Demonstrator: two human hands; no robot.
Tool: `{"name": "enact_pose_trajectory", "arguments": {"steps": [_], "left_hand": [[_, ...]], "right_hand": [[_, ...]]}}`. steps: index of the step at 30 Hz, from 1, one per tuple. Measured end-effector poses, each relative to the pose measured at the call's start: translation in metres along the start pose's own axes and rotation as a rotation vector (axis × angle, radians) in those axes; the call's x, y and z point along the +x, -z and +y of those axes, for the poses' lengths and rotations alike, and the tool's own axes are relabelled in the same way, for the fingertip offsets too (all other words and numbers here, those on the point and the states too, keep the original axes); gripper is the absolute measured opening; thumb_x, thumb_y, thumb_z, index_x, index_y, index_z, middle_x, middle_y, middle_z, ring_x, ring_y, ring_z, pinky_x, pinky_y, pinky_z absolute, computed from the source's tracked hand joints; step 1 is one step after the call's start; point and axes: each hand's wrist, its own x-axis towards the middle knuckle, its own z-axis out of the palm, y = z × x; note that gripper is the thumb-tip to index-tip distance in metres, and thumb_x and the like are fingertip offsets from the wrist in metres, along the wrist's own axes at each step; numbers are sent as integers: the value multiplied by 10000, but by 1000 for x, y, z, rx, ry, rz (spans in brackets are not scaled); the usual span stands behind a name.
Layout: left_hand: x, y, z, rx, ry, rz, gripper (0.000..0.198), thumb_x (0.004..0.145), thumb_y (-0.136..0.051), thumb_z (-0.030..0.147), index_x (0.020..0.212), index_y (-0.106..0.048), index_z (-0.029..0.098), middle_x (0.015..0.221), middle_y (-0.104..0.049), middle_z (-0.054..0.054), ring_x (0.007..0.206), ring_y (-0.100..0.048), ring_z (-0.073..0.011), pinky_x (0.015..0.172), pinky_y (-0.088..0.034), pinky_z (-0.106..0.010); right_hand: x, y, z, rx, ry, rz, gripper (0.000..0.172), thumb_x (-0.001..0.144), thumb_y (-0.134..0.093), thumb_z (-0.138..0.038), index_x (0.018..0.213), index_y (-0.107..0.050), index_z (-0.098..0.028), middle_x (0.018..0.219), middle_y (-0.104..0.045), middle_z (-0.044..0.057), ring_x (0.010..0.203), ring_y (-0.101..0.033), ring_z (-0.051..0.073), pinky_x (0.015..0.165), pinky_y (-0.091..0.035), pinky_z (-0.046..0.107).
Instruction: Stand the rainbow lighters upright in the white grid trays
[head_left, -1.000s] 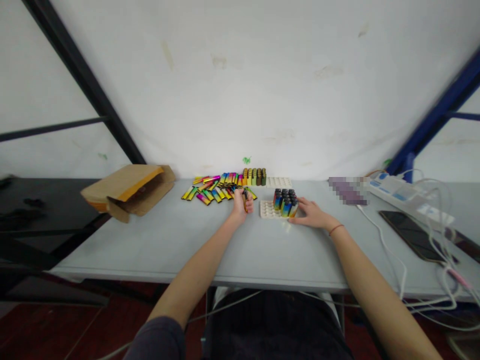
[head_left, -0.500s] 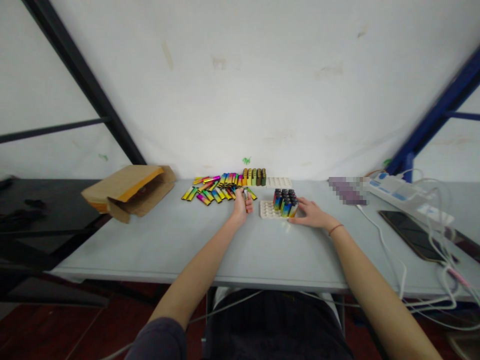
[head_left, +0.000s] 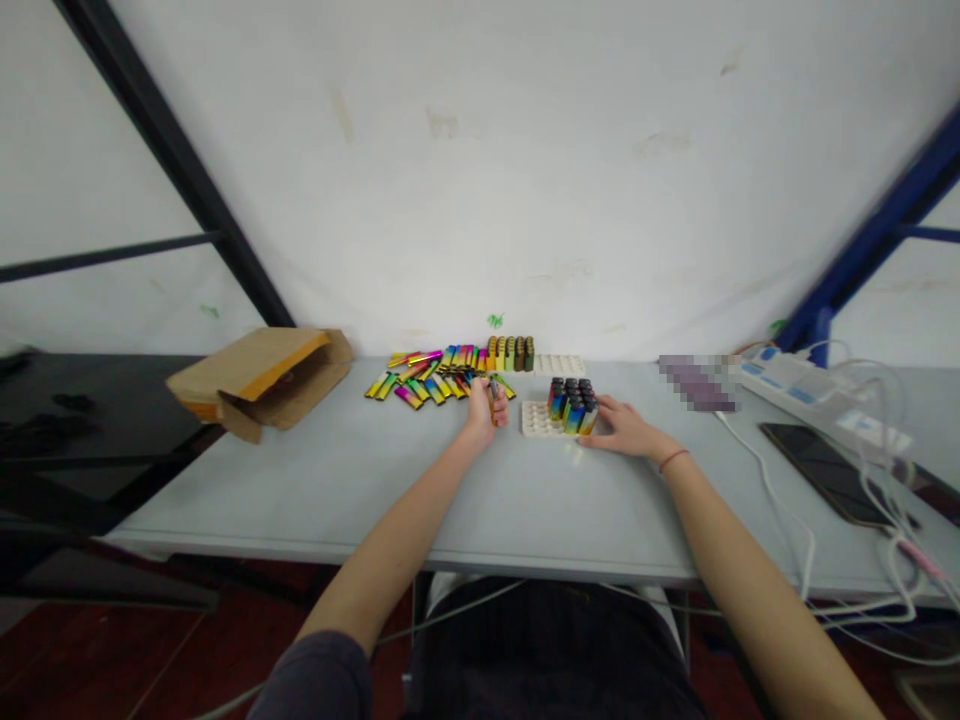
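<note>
In the head view my left hand (head_left: 484, 408) is closed around a slim, shiny rainbow-coloured tube (head_left: 493, 392) that looks like a lighter casing, held upright. To its right lies a white tray (head_left: 534, 422) with rows of holes. Several similar rainbow tubes (head_left: 572, 405) with dark tops stand upright in the tray's right part; the holes on its left side are bare. My right hand (head_left: 622, 428) grips the tray's right end, thumb at the front edge and fingers behind, against the outermost tubes. A pile of loose rainbow tubes (head_left: 431, 383) lies beyond my left hand.
At the back, a second white tray (head_left: 559, 365) adjoins standing gold-green tubes (head_left: 511, 353). An opened brown cardboard box (head_left: 251, 370) sits at left. On the right are a pixelated purple object (head_left: 697, 385), a dark phone (head_left: 817, 465), a power strip (head_left: 817, 395) and white cables.
The tube in my left hand has turned slightly, showing more of its side. My right hand and the tray keep their place; the whole view has shifted a little.
</note>
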Motion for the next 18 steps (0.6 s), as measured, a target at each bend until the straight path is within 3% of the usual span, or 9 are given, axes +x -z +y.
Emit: {"name": "enact_pose_trajectory", "arguments": {"steps": [8,13,18], "left_hand": [[-2,-1,1,16,-30,40,416,983,-253,380,616,-380,229,431,-261,80,315,-182,-77,350,-157,-190],[4,0,-7,89,-109,41,398,988,-356,499,709,-434,225,480,-321,90,353,-244,-76,377,-209,-190],[8,0,-19,357,-383,-16,251,948,-567,403,804,-467,224,645,-499,61,498,-450,-84,492,-378,-183]], "right_hand": [[0,1,-1,10,-22,-12,819,829,-659,-763,1455,-629,-235,1659,-435,168,1520,-399,435,1251,-288,636],[-1,2,-3,12,-32,-25,838,831,-658,-759,1476,-611,-226,1672,-414,170,1535,-375,435,1265,-266,626],[-1,0,-1,10,-20,-17,821,839,-645,-766,1477,-609,-251,1671,-420,158,1530,-386,426,1260,-268,638]]}}
